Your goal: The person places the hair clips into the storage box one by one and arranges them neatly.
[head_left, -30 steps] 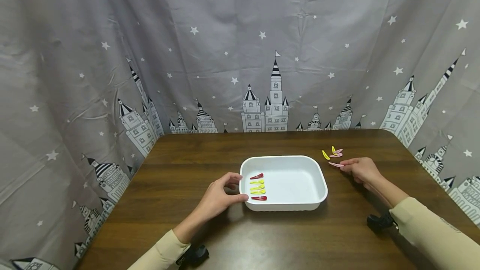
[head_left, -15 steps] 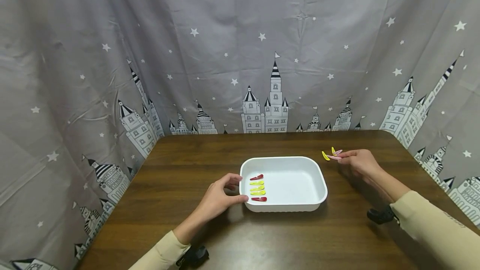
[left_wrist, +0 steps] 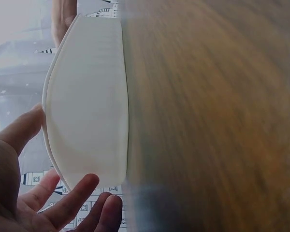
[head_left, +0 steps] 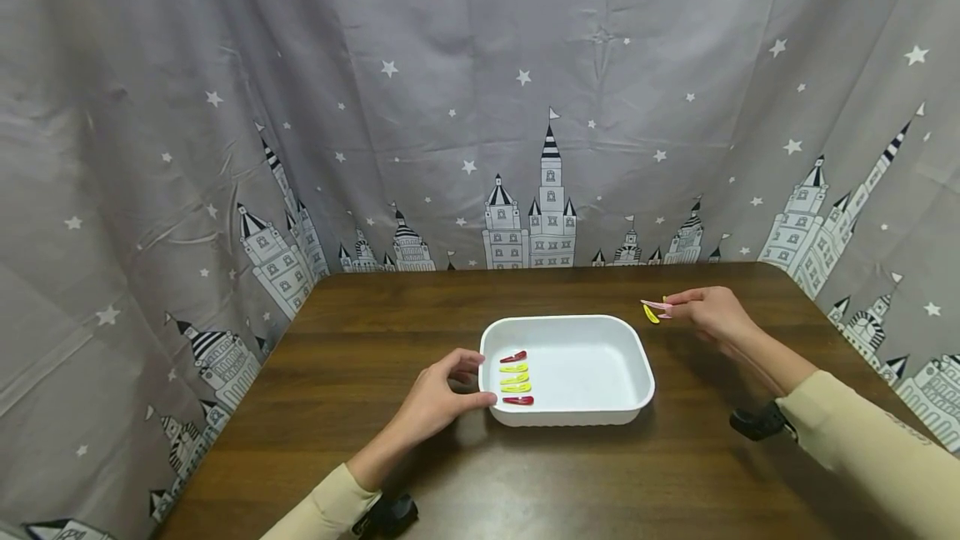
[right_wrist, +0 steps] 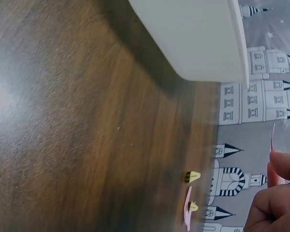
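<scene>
My left hand (head_left: 442, 390) grips the left end of a white plastic tray (head_left: 577, 418), its thumb near the front corner and fingers at the rim farther back. Inside along that end lie two red snap hair clips (head_left: 517, 400) and three yellow ones (head_left: 515, 378) in a column. Beyond the tray's right side, my right hand (head_left: 716, 315) pinches a pink snap hair clip (right_wrist: 273, 137) between thumb and finger, raised above the table. Beneath it on the wood are two yellow hair clips (right_wrist: 193, 176) and pink hair clip pieces (right_wrist: 187, 210), partly hidden from the head view.
The brown wooden table (head_left: 360, 340) ends at the back against a grey curtain (head_left: 420, 107) printed with castles and stars. A black wrist camera (head_left: 757, 422) sits under the right sleeve, and another black camera (head_left: 393, 515) under the left.
My right hand has moved away from me and a little left, lifting the pink hair clip over the small pile. My left hand and the tray stay in place.
</scene>
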The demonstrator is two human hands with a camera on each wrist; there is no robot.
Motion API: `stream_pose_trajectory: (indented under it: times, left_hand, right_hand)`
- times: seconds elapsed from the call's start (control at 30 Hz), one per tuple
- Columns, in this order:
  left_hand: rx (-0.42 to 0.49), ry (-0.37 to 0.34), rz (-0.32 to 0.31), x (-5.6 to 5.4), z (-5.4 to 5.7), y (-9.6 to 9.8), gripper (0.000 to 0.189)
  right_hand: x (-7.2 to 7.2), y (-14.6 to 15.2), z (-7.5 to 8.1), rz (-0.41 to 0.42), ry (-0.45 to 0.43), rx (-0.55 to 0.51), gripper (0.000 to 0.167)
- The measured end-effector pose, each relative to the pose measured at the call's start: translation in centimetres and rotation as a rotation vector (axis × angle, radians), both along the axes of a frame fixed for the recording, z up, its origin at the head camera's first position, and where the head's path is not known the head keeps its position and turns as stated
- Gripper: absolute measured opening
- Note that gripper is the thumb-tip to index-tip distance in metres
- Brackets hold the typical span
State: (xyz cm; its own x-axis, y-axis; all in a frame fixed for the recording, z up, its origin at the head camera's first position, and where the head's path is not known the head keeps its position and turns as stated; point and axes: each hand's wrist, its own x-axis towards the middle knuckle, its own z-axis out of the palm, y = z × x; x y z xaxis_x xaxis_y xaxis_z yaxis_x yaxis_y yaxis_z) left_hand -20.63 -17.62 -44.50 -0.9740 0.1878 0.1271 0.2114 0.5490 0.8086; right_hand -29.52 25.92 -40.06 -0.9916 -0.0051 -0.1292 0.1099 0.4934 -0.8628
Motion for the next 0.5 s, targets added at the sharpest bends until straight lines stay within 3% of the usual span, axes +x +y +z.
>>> stream_pose_trajectory:
  times: [0.5]
  left_hand:
    - [-0.001, -0.004, -0.01, 0.0, -0.2, -0.1, 0.056]
  right_hand:
    - [-0.2, -2.1, 1.5, 0.039, -0.012, -0.049, 0.042]
